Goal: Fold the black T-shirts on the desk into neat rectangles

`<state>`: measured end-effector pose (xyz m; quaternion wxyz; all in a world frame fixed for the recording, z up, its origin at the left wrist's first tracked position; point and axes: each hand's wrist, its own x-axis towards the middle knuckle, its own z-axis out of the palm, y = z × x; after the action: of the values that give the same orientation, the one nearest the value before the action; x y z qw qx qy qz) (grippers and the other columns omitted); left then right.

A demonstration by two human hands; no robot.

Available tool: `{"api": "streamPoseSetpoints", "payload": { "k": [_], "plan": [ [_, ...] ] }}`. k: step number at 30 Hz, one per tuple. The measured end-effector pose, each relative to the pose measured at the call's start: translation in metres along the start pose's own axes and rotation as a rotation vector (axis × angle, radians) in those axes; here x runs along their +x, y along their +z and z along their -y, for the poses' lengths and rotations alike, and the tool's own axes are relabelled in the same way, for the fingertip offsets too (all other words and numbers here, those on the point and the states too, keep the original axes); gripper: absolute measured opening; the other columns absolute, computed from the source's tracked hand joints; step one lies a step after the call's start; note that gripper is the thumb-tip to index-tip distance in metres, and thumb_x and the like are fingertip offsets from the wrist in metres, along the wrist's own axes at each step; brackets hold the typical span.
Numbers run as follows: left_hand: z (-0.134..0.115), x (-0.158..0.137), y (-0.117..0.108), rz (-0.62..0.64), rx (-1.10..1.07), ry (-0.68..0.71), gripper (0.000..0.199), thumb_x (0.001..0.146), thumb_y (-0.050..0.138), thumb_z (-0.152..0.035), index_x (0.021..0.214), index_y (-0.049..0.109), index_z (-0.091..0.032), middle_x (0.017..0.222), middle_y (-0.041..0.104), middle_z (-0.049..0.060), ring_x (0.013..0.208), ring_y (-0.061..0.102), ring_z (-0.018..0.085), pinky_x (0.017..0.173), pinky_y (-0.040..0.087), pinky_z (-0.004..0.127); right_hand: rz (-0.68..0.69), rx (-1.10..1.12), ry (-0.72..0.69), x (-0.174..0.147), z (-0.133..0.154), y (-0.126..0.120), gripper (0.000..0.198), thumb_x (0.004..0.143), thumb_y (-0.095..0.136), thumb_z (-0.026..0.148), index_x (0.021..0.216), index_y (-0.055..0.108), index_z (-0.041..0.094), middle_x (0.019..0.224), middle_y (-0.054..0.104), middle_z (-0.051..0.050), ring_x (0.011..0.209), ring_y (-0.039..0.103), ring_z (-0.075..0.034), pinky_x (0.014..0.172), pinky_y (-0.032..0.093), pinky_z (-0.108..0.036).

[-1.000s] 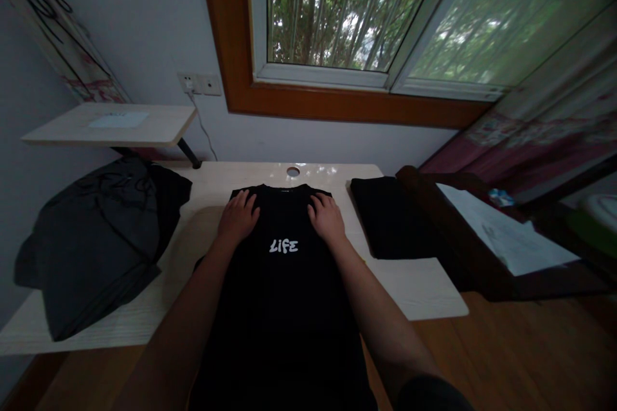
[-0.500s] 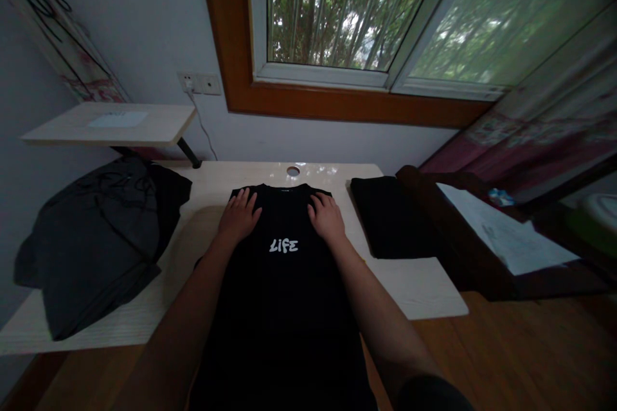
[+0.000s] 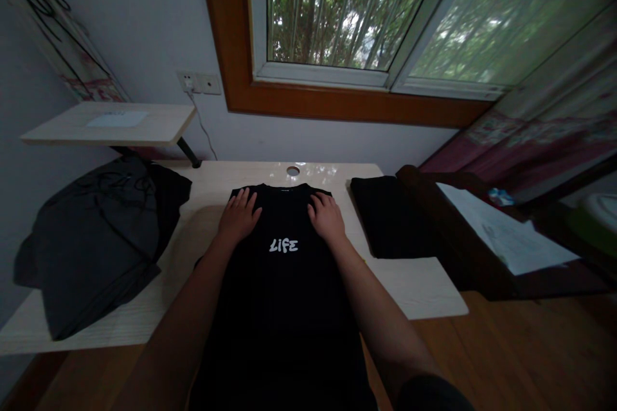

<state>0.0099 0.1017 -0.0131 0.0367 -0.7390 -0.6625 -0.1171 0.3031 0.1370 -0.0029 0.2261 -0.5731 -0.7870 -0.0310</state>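
Observation:
A black T-shirt (image 3: 284, 289) with a small white print on its chest lies flat on the pale wooden table (image 3: 207, 170), its neckline toward the window. My left hand (image 3: 240, 215) rests palm down on the shirt's left shoulder, fingers stretched out. On the opposite shoulder lies my right hand (image 3: 326, 215), also flat with its fingers extended. The shirt's lower part hangs toward me over the near table edge, where it blends into dark clothing.
Dark grey and black clothing (image 3: 101, 231) is heaped at the table's left, under a small raised shelf (image 3: 159, 122). A folded black garment (image 3: 395, 218) lies at the right. Beyond it, papers (image 3: 501, 231) lie on dark furniture. A window (image 3: 337, 19) is behind the table.

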Motion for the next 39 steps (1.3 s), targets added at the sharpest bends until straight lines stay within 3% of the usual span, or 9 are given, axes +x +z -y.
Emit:
{"api": "streamPoseSetpoints", "payload": {
  "k": [39],
  "plan": [
    [-0.0002, 0.0006, -0.0010, 0.035, 0.074, -0.007, 0.064, 0.104, 0.028, -0.051, 0.155, 0.041, -0.015, 0.165, 0.033, 0.013, 0.155, 0.026, 0.026, 0.126, 0.021, 0.043, 0.001, -0.012, 0.005, -0.0004, -0.0006, 0.0024, 0.042, 0.101, 0.047, 0.034, 0.137, 0.062, 0.016, 0.141, 0.058, -0.014, 0.129, 0.048, -0.031, 0.108, 0.042, -0.045]
  ]
}}
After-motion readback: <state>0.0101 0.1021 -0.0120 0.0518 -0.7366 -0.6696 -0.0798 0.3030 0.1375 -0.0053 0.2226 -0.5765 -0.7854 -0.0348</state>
